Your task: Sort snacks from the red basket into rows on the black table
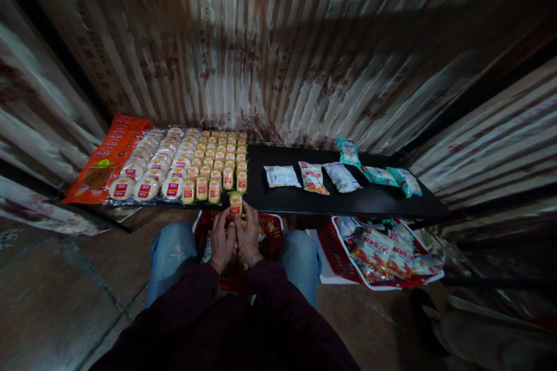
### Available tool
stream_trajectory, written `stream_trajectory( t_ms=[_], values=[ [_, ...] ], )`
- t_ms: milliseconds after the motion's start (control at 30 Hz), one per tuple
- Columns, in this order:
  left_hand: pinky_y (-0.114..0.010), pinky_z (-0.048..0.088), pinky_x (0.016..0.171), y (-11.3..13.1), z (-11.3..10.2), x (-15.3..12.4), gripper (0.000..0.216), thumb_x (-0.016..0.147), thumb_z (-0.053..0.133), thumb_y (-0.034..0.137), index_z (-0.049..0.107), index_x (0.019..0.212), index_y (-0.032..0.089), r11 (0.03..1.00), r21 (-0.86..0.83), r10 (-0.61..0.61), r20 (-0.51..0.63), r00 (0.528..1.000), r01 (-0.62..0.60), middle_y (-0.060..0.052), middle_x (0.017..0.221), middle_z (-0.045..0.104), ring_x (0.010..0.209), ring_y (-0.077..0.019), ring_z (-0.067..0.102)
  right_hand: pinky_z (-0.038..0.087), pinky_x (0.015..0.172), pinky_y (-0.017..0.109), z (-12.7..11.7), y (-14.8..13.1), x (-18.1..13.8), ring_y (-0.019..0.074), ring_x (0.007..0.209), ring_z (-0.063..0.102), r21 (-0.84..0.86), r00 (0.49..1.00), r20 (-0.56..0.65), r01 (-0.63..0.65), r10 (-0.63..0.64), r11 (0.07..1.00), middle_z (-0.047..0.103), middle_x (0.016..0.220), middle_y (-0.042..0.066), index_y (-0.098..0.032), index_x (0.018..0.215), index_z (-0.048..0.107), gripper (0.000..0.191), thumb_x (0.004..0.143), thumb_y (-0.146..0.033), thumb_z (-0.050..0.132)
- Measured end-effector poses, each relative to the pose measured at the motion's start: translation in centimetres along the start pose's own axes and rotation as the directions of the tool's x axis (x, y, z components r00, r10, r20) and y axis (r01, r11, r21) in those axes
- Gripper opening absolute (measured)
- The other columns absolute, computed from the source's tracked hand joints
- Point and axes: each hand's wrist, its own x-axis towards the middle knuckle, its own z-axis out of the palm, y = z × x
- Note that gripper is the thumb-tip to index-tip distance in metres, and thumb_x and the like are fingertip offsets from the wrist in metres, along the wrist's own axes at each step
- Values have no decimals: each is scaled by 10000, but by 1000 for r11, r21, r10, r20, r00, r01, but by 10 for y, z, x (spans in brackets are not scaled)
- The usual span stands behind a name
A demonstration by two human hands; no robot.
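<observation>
Gripping one small yellow packet [235, 204] at the front edge of a black shelf [272, 202], the left hand [223, 242] and the right hand [249, 236] meet from either side. The fingers of both hands are closed on the packet, whose red-and-white label faces upward; whether its far end rests on the shelf cannot be told. Behind it and to its left, similar yellow packets [201, 188] stand in close columns running from the front edge toward the rear. Left of these are columns of round, pale packets [145, 188] with red labels, overlapping toward the back. An orange bag [104, 159] lies aslant at the far left end.

Right of centre, three mainly white bags [313, 178] lie side by side with dark surface between them. Farther right are three green bags [380, 175], one set back near the patterned curtain [243, 58]. Below the hands, between the knees of blue jeans [172, 255], sits a red basket [278, 228] with wrapped goods inside, partly hidden by the forearms. A second basket [333, 252], red with a white rim, stands to the right, heaped with printed snack bags [376, 249].
</observation>
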Motion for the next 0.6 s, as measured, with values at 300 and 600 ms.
stream_trajectory(
  t_ms=[300,600],
  values=[
    [-406,414,1019,-2,5,24,364,888,367,225,558,1190,151,995,90,54,-68,996,-48,-116,1177,611,1124,-220,528,444,952,384,15,3,22,209,1062,530,-19,997,-24,72,-73,997,575,1131,109,-180,1244,534,420,832,-204,458],
    [-414,405,1022,1,5,46,379,859,384,176,598,1171,155,974,214,89,-86,992,-69,-104,1161,638,1104,-235,533,461,912,374,30,5,45,208,1002,545,-22,997,-24,73,-73,997,578,1099,104,-188,1263,538,458,813,-182,455]
  ],
)
